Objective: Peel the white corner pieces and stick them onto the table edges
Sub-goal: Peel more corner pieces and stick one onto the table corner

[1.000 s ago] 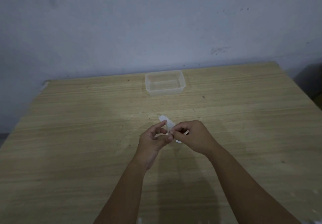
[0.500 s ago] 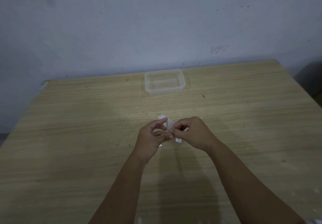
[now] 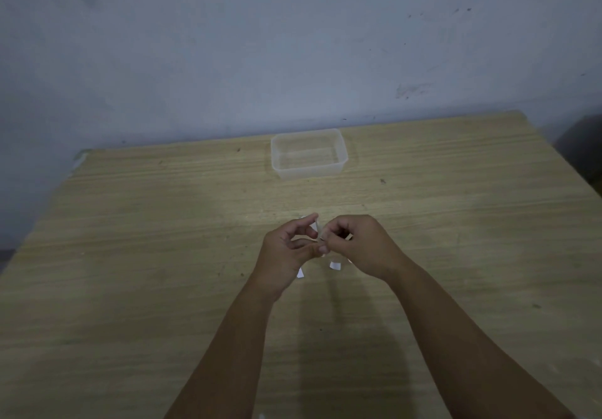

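- My left hand (image 3: 294, 249) and right hand (image 3: 355, 242) meet above the middle of the table (image 3: 130, 255), both pinching one white corner piece (image 3: 315, 227) between fingertips — mostly hidden.
- It looks light, thin and bendy; I judge it creases easily and the peeled side will cling to skin.
- Best held by its edges, clear of the sticky face.
- Small white scraps (image 3: 335, 266) show just below my hands; an empty tub (image 3: 309, 155) sits far.

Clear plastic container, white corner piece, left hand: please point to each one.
clear plastic container (image 3: 308, 171), head view, near wall.
white corner piece (image 3: 335, 266), head view, lower flap.
left hand (image 3: 286, 255), head view, back of hand.
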